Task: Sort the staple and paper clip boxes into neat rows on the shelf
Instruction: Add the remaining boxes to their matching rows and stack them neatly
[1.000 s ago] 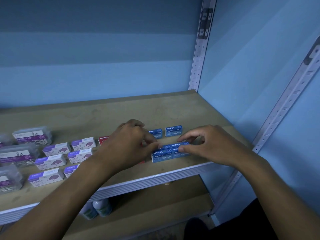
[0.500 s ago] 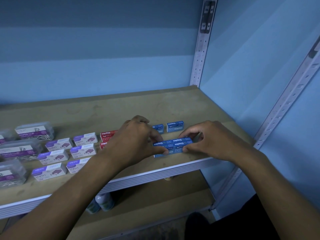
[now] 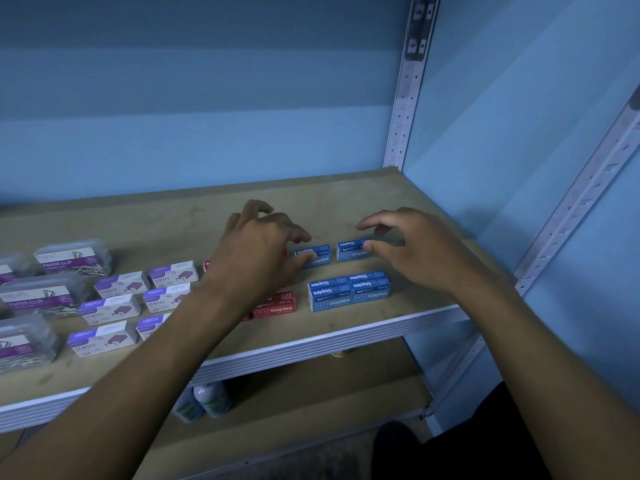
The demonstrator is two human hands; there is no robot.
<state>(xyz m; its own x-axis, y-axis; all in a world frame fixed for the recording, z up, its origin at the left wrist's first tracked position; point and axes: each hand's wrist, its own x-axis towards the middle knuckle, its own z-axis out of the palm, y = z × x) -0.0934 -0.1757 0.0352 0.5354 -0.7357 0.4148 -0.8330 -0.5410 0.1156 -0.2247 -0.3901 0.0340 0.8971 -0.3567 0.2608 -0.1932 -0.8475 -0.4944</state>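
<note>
Shelf: wooden board with a pale metal front edge, set against blue walls; perforated metal uprights stand at the back right corner.
Left hand: hovering over the middle of the shelf, fingers spread and curled, closed on nothing; its thumb tip lies on or just over the left blue box of the back pair (contact is hard to judge).
Right hand: fingers loosely apart, thumb tip at the right end of the right blue box of the back pair, holding nothing.
Back pair of blue staple boxes: two side by side, with a small gap between them.
Front block of blue staple boxes: four packed tight together, two across and two deep, near the front edge, free of both hands.
Red staple boxes: just left of the blue block, partly hidden by the left forearm.
Purple-and-white staple boxes: rows further left.
Clear paper clip boxes: far left.
Lower shelf: two small bottles stand there.
</note>
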